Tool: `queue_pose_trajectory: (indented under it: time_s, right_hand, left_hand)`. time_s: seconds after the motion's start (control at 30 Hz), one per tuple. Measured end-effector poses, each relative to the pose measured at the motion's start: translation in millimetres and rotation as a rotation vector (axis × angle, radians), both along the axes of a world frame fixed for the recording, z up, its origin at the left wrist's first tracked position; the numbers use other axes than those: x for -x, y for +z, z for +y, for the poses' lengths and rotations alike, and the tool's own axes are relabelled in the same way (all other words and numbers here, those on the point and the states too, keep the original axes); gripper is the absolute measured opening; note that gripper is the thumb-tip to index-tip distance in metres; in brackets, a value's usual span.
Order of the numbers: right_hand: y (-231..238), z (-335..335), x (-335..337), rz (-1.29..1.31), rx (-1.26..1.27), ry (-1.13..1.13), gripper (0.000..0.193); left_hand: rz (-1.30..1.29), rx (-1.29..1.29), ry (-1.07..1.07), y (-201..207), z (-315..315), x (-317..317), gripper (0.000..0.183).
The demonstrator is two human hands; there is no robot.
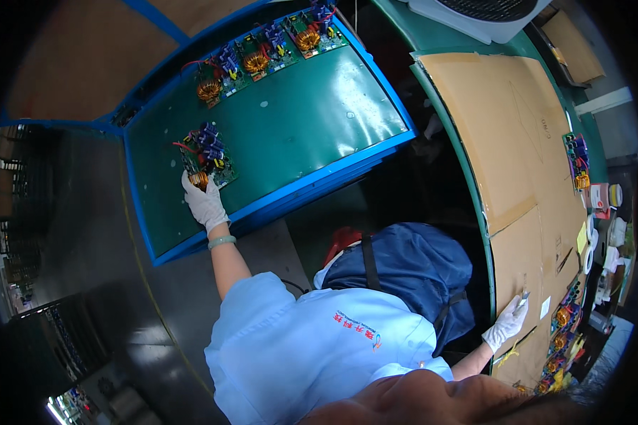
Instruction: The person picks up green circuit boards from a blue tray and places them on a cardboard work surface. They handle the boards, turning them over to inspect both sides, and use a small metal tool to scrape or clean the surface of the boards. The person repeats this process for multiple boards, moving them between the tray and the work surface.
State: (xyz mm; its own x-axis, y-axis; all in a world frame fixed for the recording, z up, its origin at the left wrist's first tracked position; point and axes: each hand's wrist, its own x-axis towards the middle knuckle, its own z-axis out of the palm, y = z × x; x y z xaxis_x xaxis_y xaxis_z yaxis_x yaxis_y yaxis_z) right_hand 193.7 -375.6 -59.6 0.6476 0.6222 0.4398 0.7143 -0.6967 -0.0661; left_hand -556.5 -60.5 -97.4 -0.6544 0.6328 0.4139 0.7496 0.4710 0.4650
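My left hand (204, 203), in a white glove, grips the near edge of a circuit board (216, 161) beside its copper-wound coil. Blue capacitors and a red wire stand up from this board, which is on the green-topped blue rack (312, 127). On the other side, my gloved right hand (505, 326) rests over the cardboard-covered bench (503, 156). Its fingers are closed round a small, shiny, metallic-looking piece (524, 300) too small to name.
Several similar boards (255, 60) line the rack's far edge. One board (578, 161) lies at the bench's right side, with more boards (561, 319) lower down. A dark blue covered seat (411, 273) stands between rack and bench. A white fan-like unit (478, 14) sits beyond.
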Motion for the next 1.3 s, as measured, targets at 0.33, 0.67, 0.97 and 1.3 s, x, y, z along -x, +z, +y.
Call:
queue_pose_trajectory:
  time_s: [0.33,0.67,0.97,1.3]
  right_hand:
    - [-11.8,-18.6,-28.4,-0.094,0.104,0.008,0.029]
    - [-4.9,-17.3,-34.2,-0.112,0.147,-0.029,0.026]
    - [-6.9,-13.8,-30.0,-0.098,0.132,-0.017,0.022]
    - [19.0,-2.0,2.1,0.126,-0.06,0.037,0.032]
  left_hand:
    - [-0.058,0.054,0.092,16.5,105.9,86.8,0.067]
    - [-0.13,0.183,0.105,27.5,218.3,113.3,0.069]
    - [-0.215,0.06,0.079,33.0,205.5,121.1,0.076]
    - [-0.294,-0.826,-0.848,104.9,235.0,-214.2,0.044]
